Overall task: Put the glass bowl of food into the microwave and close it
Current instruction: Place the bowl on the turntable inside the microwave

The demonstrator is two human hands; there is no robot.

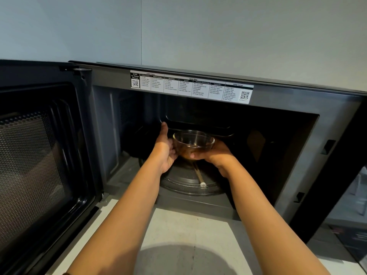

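Both hands cup glass bowl (193, 142) inside open microwave (297, 100).
Left hand (165, 150) grips nine o'clock side, right hand (215, 153) three o'clock; sticker (191, 87) reads "SCAN for Owner Manual".

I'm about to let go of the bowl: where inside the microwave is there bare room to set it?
The glass turntable under the bowl is bare, bordered by the cavity's left wall and dark right wall. Only a thin brownish streak crosses it. Both hands, left and right, crowd the bowl's sides. The counter before the microwave is also bare.
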